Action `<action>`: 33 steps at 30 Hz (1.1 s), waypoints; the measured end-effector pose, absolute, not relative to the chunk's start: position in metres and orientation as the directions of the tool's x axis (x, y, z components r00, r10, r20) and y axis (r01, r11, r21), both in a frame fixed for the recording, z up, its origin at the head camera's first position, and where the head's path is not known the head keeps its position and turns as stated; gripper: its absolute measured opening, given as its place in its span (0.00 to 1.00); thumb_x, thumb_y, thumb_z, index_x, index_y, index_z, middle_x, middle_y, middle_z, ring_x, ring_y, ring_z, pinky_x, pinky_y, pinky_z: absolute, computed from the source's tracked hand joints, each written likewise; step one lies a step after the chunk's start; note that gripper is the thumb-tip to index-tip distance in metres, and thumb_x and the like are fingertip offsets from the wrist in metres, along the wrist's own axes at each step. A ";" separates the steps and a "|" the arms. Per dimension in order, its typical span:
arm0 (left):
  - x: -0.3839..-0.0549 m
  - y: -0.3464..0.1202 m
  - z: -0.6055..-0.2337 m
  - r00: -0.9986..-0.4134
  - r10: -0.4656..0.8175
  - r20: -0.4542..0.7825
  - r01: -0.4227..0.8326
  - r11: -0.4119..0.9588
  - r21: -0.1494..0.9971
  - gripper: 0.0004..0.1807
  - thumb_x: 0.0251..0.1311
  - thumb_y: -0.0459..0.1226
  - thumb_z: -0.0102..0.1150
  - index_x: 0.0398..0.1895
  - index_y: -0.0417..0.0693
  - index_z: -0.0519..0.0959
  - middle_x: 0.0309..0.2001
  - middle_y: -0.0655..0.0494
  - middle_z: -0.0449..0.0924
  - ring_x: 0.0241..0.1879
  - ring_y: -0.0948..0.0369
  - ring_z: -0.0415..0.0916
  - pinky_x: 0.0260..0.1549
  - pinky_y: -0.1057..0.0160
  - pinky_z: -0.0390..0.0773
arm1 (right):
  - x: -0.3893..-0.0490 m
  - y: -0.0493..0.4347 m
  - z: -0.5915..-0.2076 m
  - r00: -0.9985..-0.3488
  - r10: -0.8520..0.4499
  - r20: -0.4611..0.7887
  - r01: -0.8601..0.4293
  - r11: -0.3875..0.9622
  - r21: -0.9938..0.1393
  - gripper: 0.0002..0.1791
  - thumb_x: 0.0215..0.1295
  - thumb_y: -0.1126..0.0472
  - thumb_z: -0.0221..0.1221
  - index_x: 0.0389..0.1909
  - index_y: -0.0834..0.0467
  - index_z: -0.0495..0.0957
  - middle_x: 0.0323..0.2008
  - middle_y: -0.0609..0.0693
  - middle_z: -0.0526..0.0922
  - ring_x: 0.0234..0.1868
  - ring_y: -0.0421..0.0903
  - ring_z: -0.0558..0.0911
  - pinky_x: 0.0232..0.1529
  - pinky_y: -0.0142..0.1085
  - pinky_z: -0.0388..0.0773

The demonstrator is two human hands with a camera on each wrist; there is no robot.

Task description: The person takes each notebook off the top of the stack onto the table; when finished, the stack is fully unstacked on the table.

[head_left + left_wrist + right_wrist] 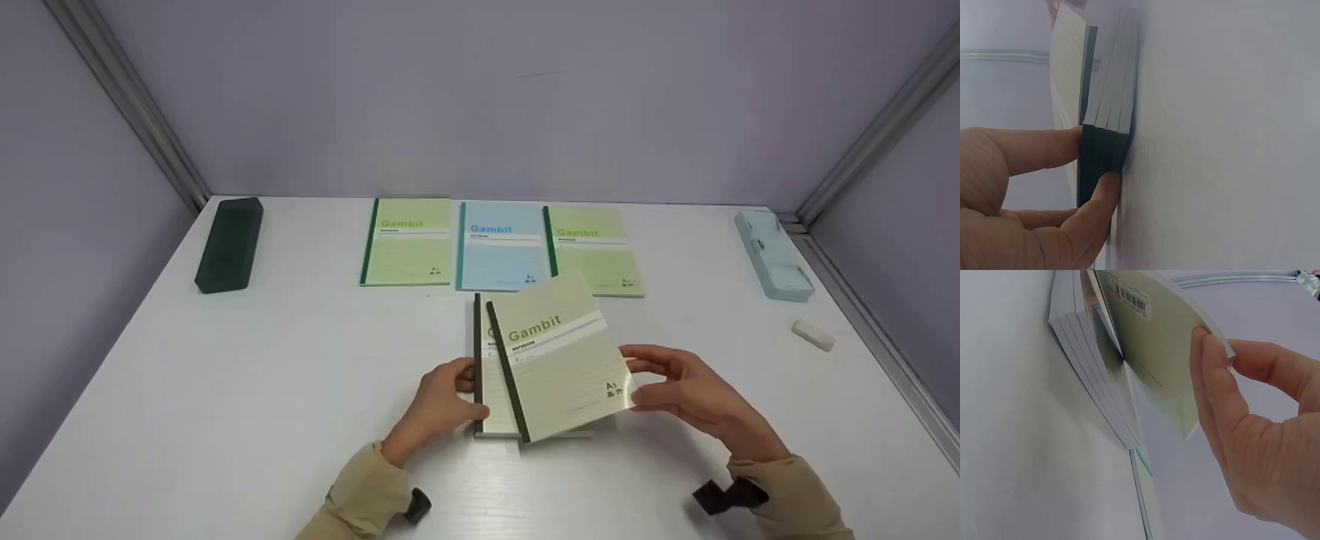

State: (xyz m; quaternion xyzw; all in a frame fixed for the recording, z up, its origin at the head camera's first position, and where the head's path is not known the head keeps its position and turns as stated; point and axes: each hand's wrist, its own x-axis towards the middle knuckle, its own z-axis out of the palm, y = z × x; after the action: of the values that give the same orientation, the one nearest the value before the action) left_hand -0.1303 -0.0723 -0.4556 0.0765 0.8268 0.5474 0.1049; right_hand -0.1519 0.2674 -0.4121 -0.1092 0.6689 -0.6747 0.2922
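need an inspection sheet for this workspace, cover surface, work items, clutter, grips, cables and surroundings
Surface: white table, glare near the front.
Job's things: cream notebook angled over a pile of notebooks, its right edge raised.
Clutter: green, blue and second green notebook in a row behind; dark case far left; pale blue case far right; white block, likely an eraser, nearer than that case.
Grips: left grip holds the pile's spine side; right grip pinches the cream notebook's right edge.
Cables: nothing seen.
Surroundings: pale walls, metal rails at the corners.
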 end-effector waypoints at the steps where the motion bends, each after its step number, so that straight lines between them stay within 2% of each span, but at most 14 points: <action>1: -0.130 -0.072 -0.455 -0.967 0.240 -0.091 0.009 0.388 0.922 0.33 0.41 0.25 0.67 0.56 0.30 0.72 0.43 0.46 0.79 0.43 0.53 0.78 0.44 0.56 0.76 | -0.152 0.267 -0.412 -0.801 -0.545 -0.250 0.250 0.074 -0.965 0.36 0.57 0.76 0.58 0.67 0.71 0.59 0.51 0.55 0.77 0.49 0.51 0.81 0.43 0.38 0.80; 6: -0.130 -0.073 -0.454 -0.967 0.237 -0.096 0.003 0.386 0.923 0.33 0.41 0.26 0.67 0.57 0.30 0.72 0.44 0.45 0.79 0.43 0.53 0.78 0.44 0.57 0.76 | -0.153 0.267 -0.413 -0.786 -0.564 -0.255 0.266 0.064 -0.962 0.33 0.57 0.76 0.59 0.65 0.69 0.63 0.51 0.54 0.79 0.48 0.50 0.82 0.43 0.37 0.80; 14: -0.130 -0.073 -0.455 -0.966 0.236 -0.107 -0.010 0.380 0.925 0.35 0.42 0.26 0.67 0.59 0.29 0.70 0.46 0.45 0.77 0.45 0.52 0.77 0.47 0.54 0.75 | -0.153 0.271 -0.412 -0.782 -0.575 -0.238 0.343 -0.079 -0.936 0.31 0.58 0.79 0.57 0.64 0.60 0.68 0.54 0.52 0.79 0.51 0.52 0.81 0.43 0.36 0.80; 19: -0.131 -0.072 -0.456 -0.966 0.231 -0.116 -0.018 0.386 0.922 0.35 0.42 0.26 0.67 0.59 0.29 0.69 0.46 0.45 0.77 0.45 0.53 0.76 0.47 0.53 0.75 | -0.157 0.278 -0.407 -0.791 -0.584 -0.183 0.340 -0.170 -0.925 0.30 0.60 0.81 0.53 0.60 0.54 0.72 0.56 0.51 0.78 0.52 0.52 0.80 0.45 0.37 0.79; 24: -0.131 -0.072 -0.455 -0.967 0.226 -0.117 -0.017 0.402 0.916 0.34 0.43 0.26 0.68 0.59 0.30 0.70 0.45 0.46 0.77 0.44 0.54 0.76 0.47 0.54 0.75 | -0.163 0.287 -0.396 -0.824 -0.551 -0.133 0.287 -0.204 -0.936 0.29 0.61 0.81 0.50 0.58 0.51 0.74 0.55 0.50 0.78 0.51 0.50 0.81 0.45 0.36 0.79; 33: -0.130 -0.071 -0.455 -0.969 0.216 -0.120 -0.022 0.410 0.912 0.35 0.43 0.26 0.68 0.59 0.30 0.70 0.45 0.46 0.77 0.43 0.54 0.75 0.45 0.55 0.75 | -0.183 0.310 -0.375 -0.903 -0.421 -0.088 0.218 -0.273 -0.937 0.28 0.62 0.82 0.48 0.57 0.53 0.74 0.53 0.52 0.80 0.49 0.49 0.82 0.44 0.35 0.79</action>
State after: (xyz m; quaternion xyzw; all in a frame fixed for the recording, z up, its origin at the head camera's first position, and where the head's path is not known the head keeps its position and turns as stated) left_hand -0.1300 -0.0709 -0.4551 0.0584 0.8323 0.5402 0.1100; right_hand -0.1828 0.3099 -0.3750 -0.0890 0.5684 -0.7927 0.2015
